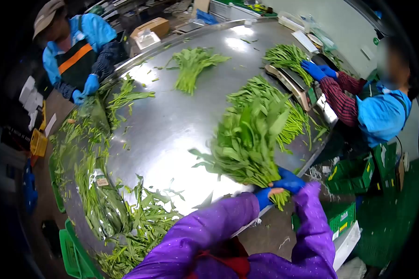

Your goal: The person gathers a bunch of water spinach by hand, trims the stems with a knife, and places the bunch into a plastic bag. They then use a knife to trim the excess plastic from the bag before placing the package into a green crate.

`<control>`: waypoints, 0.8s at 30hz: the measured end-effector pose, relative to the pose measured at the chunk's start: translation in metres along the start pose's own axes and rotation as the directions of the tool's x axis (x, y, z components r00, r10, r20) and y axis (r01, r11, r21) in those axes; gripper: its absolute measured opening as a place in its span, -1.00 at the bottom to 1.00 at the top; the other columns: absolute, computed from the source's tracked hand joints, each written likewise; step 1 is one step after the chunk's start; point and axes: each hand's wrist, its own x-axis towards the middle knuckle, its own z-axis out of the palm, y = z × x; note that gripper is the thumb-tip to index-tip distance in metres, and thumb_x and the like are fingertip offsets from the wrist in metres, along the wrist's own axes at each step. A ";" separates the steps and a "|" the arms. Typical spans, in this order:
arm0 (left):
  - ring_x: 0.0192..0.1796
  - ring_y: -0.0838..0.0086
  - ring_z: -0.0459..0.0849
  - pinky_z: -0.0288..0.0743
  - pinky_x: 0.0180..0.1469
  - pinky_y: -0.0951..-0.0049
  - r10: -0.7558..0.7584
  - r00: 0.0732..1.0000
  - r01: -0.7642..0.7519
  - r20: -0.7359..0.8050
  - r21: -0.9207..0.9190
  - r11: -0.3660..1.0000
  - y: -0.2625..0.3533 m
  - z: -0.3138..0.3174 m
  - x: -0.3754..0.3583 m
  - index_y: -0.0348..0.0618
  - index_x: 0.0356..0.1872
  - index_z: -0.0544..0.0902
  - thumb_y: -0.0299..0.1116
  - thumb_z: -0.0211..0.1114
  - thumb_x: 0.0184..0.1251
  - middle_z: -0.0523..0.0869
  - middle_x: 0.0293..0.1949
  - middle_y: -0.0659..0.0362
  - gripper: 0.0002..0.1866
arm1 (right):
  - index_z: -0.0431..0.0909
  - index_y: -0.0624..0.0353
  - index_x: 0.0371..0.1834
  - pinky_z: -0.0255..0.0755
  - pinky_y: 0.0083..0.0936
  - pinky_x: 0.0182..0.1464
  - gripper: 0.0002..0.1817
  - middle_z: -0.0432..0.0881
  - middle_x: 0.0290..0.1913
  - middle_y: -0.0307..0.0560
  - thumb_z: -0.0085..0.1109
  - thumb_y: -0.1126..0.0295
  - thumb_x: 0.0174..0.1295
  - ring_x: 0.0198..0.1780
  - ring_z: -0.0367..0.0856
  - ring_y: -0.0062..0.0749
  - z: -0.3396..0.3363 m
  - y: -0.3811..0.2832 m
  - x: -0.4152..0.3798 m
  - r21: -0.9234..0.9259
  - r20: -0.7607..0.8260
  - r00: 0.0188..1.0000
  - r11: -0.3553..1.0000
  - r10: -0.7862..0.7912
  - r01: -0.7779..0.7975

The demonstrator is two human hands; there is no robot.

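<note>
White glare floods the near middle of the metal tabletop (153,121), with smaller reflections at its far end. The floor (45,186) at left is dim. Distortion bows the tabletop's edges, black fills the corners, and blur covers the head of the co-worker (381,118) at right.

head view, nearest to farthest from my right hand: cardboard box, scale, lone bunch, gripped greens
1. Gripped greens, in your right hand
2. Scale, right side of the table
3. Lone bunch, far middle
4. Cardboard box, beyond the table, left

Stems (280,201) partly hide my left hand (264,198); the label's (101,180) print is too small to read; the bottom edge crops my left sleeve (202,221)
</note>
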 end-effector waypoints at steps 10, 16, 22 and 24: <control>0.00 0.28 0.59 0.34 0.17 0.37 0.236 0.972 -0.155 -0.024 0.689 0.708 -0.080 -0.046 -0.038 -0.26 0.12 0.43 -0.58 0.00 0.23 0.62 -0.06 0.07 -0.61 | 0.12 0.25 0.32 0.29 -0.38 0.13 -0.19 0.46 0.11 0.08 0.24 0.28 -0.03 0.05 0.46 -0.29 0.040 -0.008 0.004 -0.037 0.122 0.984 0.990 -0.132 0.137; -0.04 0.26 0.59 0.36 0.15 0.32 0.576 0.815 -0.147 0.061 0.984 0.104 -0.038 -0.048 -0.104 -0.27 0.09 0.43 -0.45 -0.16 0.36 0.61 -0.06 0.07 -0.66 | 0.12 0.23 0.31 0.38 -0.40 0.01 -0.07 0.53 -0.02 0.21 0.30 0.10 -0.17 -0.01 0.55 -0.07 0.076 -0.051 0.011 -0.240 0.129 0.920 0.889 -0.370 0.391; -0.10 0.29 0.60 0.45 0.05 0.34 0.699 0.647 0.016 -0.304 0.922 0.387 -0.001 -0.119 -0.177 -0.23 0.02 0.45 -0.40 -0.18 0.37 0.58 -0.06 0.08 -0.69 | 0.14 0.26 0.28 0.40 -0.22 -0.04 -0.10 0.52 -0.08 0.33 0.29 0.12 -0.17 -0.10 0.56 0.07 0.127 -0.143 0.045 -0.142 0.164 0.904 0.898 -0.394 0.417; -0.12 0.31 0.61 0.48 0.01 0.35 0.685 0.624 -0.040 -0.376 0.860 0.508 0.021 -0.178 -0.205 -0.22 0.00 0.46 -0.39 -0.19 0.38 0.58 -0.05 0.08 -0.69 | 0.14 0.29 0.27 0.40 -0.21 -0.04 -0.11 0.51 -0.10 0.38 0.28 0.14 -0.16 -0.10 0.55 0.12 0.149 -0.149 0.073 -0.166 0.118 0.892 0.877 -0.437 0.452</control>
